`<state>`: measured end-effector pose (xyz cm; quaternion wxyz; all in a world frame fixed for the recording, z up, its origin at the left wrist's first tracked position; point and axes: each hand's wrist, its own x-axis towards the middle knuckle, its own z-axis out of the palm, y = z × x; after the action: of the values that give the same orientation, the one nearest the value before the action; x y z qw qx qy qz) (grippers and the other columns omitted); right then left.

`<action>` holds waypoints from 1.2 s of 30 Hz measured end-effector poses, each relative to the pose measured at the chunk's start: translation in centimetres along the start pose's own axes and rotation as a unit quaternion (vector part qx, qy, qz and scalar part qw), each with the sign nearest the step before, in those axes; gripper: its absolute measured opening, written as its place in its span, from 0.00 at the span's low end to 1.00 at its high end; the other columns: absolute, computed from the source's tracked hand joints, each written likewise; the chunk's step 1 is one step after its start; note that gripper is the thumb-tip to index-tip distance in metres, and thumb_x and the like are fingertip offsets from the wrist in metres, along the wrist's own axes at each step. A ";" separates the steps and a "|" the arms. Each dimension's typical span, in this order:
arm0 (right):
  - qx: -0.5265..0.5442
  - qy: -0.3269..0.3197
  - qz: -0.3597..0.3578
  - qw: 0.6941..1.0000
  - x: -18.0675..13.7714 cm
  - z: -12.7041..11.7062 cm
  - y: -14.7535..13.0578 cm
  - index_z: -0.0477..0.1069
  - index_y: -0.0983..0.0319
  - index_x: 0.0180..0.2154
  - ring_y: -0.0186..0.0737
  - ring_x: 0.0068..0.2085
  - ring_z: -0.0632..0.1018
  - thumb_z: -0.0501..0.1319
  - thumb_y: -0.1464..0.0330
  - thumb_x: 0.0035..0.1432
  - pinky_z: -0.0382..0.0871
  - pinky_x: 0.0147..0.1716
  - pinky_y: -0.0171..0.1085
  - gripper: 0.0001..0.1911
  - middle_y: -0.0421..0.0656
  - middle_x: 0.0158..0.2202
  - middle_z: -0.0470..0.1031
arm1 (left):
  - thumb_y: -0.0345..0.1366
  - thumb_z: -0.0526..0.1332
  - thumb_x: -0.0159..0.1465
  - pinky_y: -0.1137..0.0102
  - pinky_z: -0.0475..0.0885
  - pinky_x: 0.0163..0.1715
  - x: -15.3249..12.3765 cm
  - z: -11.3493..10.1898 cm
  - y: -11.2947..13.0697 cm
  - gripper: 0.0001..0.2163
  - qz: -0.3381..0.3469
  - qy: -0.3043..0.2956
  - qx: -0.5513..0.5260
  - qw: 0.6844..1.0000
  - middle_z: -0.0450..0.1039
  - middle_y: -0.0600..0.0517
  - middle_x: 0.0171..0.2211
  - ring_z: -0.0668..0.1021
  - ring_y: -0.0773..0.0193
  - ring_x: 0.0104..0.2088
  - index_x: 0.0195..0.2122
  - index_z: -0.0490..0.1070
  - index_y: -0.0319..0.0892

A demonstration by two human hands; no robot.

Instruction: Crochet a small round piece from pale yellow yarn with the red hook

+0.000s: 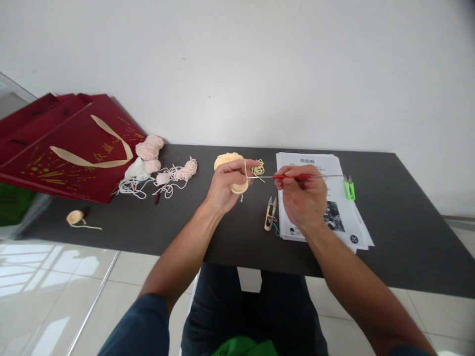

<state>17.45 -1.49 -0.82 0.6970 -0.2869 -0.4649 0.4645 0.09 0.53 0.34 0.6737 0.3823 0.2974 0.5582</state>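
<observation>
My left hand (226, 185) is closed round a small cream crocheted piece (239, 187), with a strand of cream yarn looped over its forefinger. My right hand (302, 195) pinches a red-handled crochet hook (293, 176), which lies level with its thin metal tip pointing left at the piece. Loose cream yarn (258, 169) lies just behind the hook's tip. A cream yarn ball (225, 159) sits behind my left hand. Both hands hover over the dark table (408, 222).
Beige thread snips (270, 213) lie between my hands. A stack of printed sheets (319, 198) carries green snips (349, 188). Pink and white yarn tangles (159, 168) sit left, beside red gift bags (67, 148). A small cream crocheted piece (76, 217) lies far left.
</observation>
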 end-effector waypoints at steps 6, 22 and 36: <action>0.026 -0.010 0.034 0.999 0.2 -0.1 -0.1 0.75 0.55 0.33 0.32 0.29 0.78 0.77 0.62 0.52 0.74 0.28 0.35 0.12 0.38 0.34 0.82 | 0.29 0.62 0.43 0.67 0.61 0.26 0.0 0.1 0.2 0.15 -0.015 -0.015 -0.020 1.000 0.69 0.51 0.20 0.66 0.68 0.22 0.32 0.84 0.37; 0.105 0.033 0.176 0.978 -0.4 0.3 1.5 0.78 0.55 0.38 0.28 0.37 0.85 0.74 0.63 0.58 0.84 0.43 0.27 0.08 0.35 0.37 0.86 | 0.33 0.75 0.53 0.70 0.74 0.36 -0.3 1.0 -1.4 0.10 0.080 0.061 0.170 0.980 0.82 0.50 0.35 0.79 0.65 0.34 0.37 0.86 0.44; 0.130 0.068 0.159 0.976 0.3 0.6 0.3 0.77 0.58 0.36 0.30 0.31 0.80 0.75 0.61 0.54 0.80 0.34 0.32 0.11 0.38 0.34 0.84 | 0.29 0.70 0.52 0.73 0.70 0.29 0.6 3.4 0.1 0.18 0.089 0.058 0.268 0.958 0.78 0.54 0.29 0.75 0.68 0.28 0.46 0.84 0.42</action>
<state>16.82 -1.06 -0.72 0.6755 -0.2956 -0.3004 0.6051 2.95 0.48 2.25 0.4760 0.5405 0.4395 0.5367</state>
